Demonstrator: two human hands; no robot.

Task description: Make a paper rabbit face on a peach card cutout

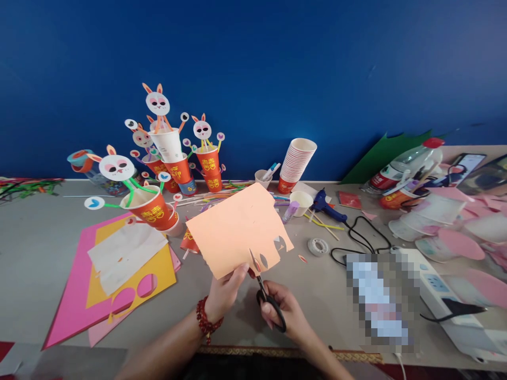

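My left hand (228,287), with a red bead bracelet (206,321) at the wrist, pinches the lower edge of an orange sheet of paper (233,224). Leaf-shaped holes show near the sheet's lower right side. Black-handled scissors (273,306) are gripped in my right hand (283,309), fingers wrapped about the handles. Their blades reach the sheet's lower edge, right beside my left fingertips, at a small leaf-shaped cut. A small orange paper sliver (302,259) lies on the table to the right of the sheet.
Rabbit-faced paper cups (152,211) stand at the left, behind pink and yellow sheets (162,272). Stacked cups (298,161), a blue glue gun (327,206) and a tape roll (318,247) sit right of centre. A power strip (439,295) and cables lie at the right.
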